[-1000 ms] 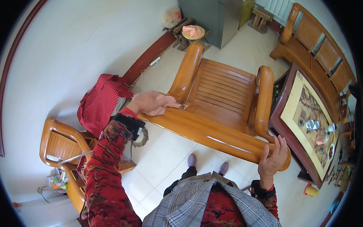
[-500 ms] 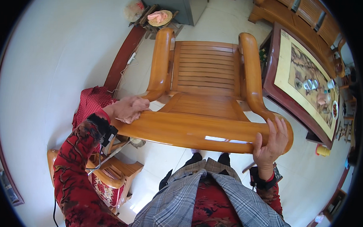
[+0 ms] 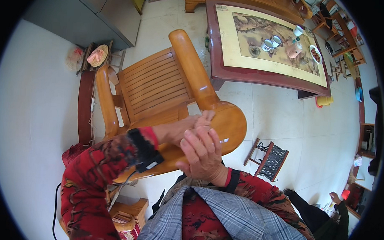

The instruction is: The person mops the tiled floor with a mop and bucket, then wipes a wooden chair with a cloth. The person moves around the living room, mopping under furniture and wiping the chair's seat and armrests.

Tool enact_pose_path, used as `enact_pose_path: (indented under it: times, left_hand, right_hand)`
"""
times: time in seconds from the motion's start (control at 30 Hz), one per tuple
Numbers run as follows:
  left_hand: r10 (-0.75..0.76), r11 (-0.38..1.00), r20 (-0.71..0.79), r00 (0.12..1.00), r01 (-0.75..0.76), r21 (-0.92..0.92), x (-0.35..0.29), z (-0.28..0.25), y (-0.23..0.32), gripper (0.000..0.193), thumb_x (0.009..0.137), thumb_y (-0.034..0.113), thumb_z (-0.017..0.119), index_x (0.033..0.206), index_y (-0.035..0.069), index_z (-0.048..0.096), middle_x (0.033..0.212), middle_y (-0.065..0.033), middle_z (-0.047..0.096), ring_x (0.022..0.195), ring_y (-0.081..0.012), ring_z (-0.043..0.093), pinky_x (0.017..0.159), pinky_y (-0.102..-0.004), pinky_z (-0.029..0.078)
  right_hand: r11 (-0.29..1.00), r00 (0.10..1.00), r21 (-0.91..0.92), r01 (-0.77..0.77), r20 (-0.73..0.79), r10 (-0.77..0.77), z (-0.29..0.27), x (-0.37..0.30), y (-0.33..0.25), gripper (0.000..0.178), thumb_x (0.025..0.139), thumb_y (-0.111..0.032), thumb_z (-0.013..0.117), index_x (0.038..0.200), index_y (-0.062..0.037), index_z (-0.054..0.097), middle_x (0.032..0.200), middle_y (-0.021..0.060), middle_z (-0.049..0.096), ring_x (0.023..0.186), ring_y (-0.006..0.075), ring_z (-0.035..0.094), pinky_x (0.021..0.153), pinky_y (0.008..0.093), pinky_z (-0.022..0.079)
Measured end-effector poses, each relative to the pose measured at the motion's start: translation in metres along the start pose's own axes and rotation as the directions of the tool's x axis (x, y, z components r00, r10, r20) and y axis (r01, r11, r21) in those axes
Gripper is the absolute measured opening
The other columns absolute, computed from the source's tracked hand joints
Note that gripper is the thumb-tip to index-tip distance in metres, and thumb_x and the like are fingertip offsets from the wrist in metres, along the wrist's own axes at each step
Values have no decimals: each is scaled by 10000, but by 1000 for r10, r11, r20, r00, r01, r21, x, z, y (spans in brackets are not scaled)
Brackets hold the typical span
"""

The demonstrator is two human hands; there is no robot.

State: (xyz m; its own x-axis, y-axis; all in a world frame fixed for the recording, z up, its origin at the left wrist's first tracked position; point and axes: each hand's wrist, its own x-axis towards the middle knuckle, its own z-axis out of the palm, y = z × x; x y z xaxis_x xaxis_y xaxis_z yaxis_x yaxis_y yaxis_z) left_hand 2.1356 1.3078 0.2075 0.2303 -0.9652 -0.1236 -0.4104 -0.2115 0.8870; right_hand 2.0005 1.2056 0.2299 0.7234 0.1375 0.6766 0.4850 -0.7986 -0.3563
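Note:
A varnished wooden armchair (image 3: 155,82) with a slatted seat stands in front of me, its broad rounded back rail nearest my body. My left hand (image 3: 192,125) reaches across to the right end of that rail (image 3: 233,126). Its fingers are bunched on the wood over a crumpled pinkish cloth, which is mostly hidden by the fingers and hard to tell from skin. Just in front of it in the picture, my right hand (image 3: 204,157) is raised with fingers stretched out and holds nothing. The right fingertips overlap the left hand; whether they touch cannot be told.
A low dark-red table (image 3: 265,78) at the far right bears enamel mugs (image 3: 267,45), a pink bottle (image 3: 294,50) and a plate of food (image 3: 315,54). A folding stool (image 3: 273,162) stands on the right. Another person's hand (image 3: 335,198) shows at lower right. A straw hat (image 3: 98,55) lies by the left wall.
My left hand has slid with the cloth from the rail's left end to its right end. My right hand has come off the rail. The view has swung to the right.

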Motion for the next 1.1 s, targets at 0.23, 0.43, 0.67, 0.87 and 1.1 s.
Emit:
enact_pose_path:
  times: [0.23,0.43,0.67,0.87,1.1]
  left_hand:
    - [39,990,-88,995,-27,137,30,15,15,301,927,274,509,1171,104,555,1419,-226,364,1277,-461,329,1071,-478,282]
    - [-138,985,-68,988,144,91,-79,13,34,596,963,366,508,1461,89,336,1376,-164,437,1313,-333,337,1105,-405,279]
    - [-759,650,-201,619,712,-263,-311,18,60,519,999,347,438,1451,96,397,1090,-79,619,784,-155,651,667,-232,525]
    - [-675,614,-521,523,789,-2,-466,26,16,408,1005,323,396,1311,109,561,1025,-119,658,771,-242,647,697,-284,527]
    - [-396,489,-897,197,872,-24,-457,72,20,258,909,315,586,1015,111,701,759,-50,661,700,-199,638,676,-358,517]
  right_hand:
    - [993,995,84,79,-75,-73,-5,-10,4,504,988,-509,402,1255,-109,553,1357,93,531,1296,299,459,1131,511,262]
    - [993,998,120,12,-57,-5,-4,-9,6,612,967,-553,420,1306,-48,484,1372,158,497,1312,372,421,1132,555,233]
    - [995,999,-92,46,-22,-48,4,-2,-6,647,957,-517,465,1353,-6,441,1368,181,500,1321,388,428,1125,562,253]
    - [981,998,-186,59,-20,-64,8,4,-21,617,953,-430,494,1367,23,426,1354,199,502,1308,405,424,1115,554,270]
    - [976,995,-197,93,43,-86,6,4,-29,565,939,-319,486,1374,35,416,1382,195,476,1323,418,394,1109,524,283]
